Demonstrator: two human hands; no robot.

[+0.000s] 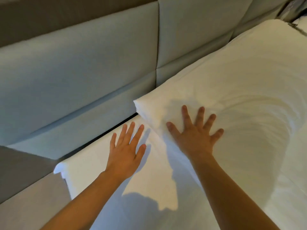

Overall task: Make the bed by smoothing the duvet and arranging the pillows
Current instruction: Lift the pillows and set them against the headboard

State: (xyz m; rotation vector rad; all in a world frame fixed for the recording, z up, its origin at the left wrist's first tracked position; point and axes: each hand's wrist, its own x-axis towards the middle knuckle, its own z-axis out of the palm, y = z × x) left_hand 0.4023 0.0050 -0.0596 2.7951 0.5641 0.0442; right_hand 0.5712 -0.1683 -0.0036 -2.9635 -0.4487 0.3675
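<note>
With both hands spread flat, the right hand pressing the plump white fabric pillow and the left hand on the white sheet, best sweep outward evenly.

left hand: flat, palm down, fingers together, arm extended
right hand: flat, palm down, fingers splayed, arm extended

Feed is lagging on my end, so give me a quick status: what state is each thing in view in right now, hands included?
Left hand: open, fingers spread, flat over the bed sheet beside the pillow.
Right hand: open, fingers spread, pressing the pillow's near corner.
Pillow: lying flat along the headboard, rippled with wrinkles around the right hand.
Bed sheet: mostly smooth, corner bunched at the mattress edge.
Headboard: upright, padded panels, untouched.
</note>
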